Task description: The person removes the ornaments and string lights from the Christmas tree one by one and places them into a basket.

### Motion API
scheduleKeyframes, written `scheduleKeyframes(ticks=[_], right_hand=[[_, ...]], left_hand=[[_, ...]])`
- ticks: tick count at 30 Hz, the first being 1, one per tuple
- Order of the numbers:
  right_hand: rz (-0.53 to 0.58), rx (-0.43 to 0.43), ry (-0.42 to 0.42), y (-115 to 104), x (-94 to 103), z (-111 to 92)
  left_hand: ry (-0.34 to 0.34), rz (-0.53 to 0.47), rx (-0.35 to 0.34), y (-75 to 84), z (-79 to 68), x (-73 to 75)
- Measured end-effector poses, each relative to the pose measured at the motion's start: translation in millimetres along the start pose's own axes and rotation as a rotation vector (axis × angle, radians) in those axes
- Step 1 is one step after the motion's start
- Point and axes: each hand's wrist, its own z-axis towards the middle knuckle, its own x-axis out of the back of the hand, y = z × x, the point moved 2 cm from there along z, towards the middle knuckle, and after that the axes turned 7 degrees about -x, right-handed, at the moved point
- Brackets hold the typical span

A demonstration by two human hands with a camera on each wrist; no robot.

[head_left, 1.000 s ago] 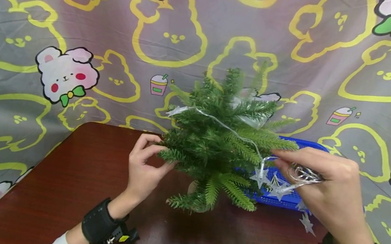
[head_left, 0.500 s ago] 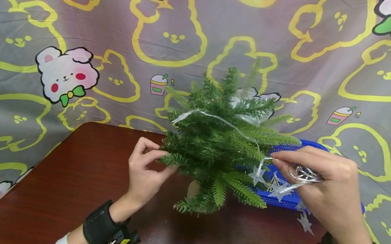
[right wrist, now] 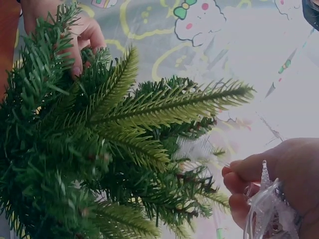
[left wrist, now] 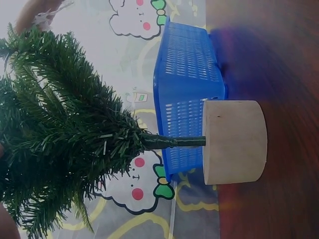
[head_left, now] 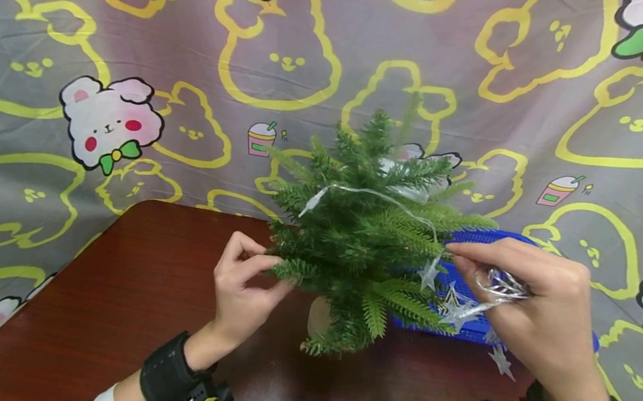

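Note:
A small artificial Christmas tree (head_left: 353, 236) stands upright on the table; its round pale wooden base (left wrist: 237, 142) shows whole in the left wrist view. My left hand (head_left: 247, 291) pinches a branch tip at the tree's lower left. On the right, my right hand (head_left: 540, 302) holds a bundled string of clear star lights (head_left: 501, 286), its thumb and forefinger pinching the wire. From there the wire runs across the upper front branches to a star (head_left: 314, 201) on the left side. Several other stars dangle below the right hand.
Behind the tree at the right lies a blue plastic basket (head_left: 488, 237), partly covered by branches and the right hand. The dark red-brown table (head_left: 143, 273) reaches a patterned cloth backdrop (head_left: 184, 49) at the back.
The tree has turned, its front branches and the draped star swinging rightward. My left hand has shifted slightly right with the branch, while the right hand has stayed nearly in place.

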Motion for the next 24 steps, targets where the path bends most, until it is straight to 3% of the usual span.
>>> scheduleKeyframes(ticks=[5,10,14,18,24], right_hand=[[0.029,-0.020,0.024,0.3,1.6,-0.2],[0.045,-0.137,0.055,1.0,4.2,-0.5],[0.034,-0.201,0.025,-0.2,5.8,0.0],[0.023,-0.208,-0.005,-1.5,6.6,0.6],[-0.021,-0.173,0.014,0.4,5.6,0.5]], left_hand=[[0.003,0.014,-0.044,2.7,-0.8,-1.2],[-0.002,0.031,-0.078,4.7,-1.1,-1.9],[-0.003,0.040,-0.121,7.2,-0.9,-3.3],[-0.005,0.052,-0.169,10.4,-0.9,-5.3],[-0.023,0.058,-0.240,17.5,-2.9,-8.0]])
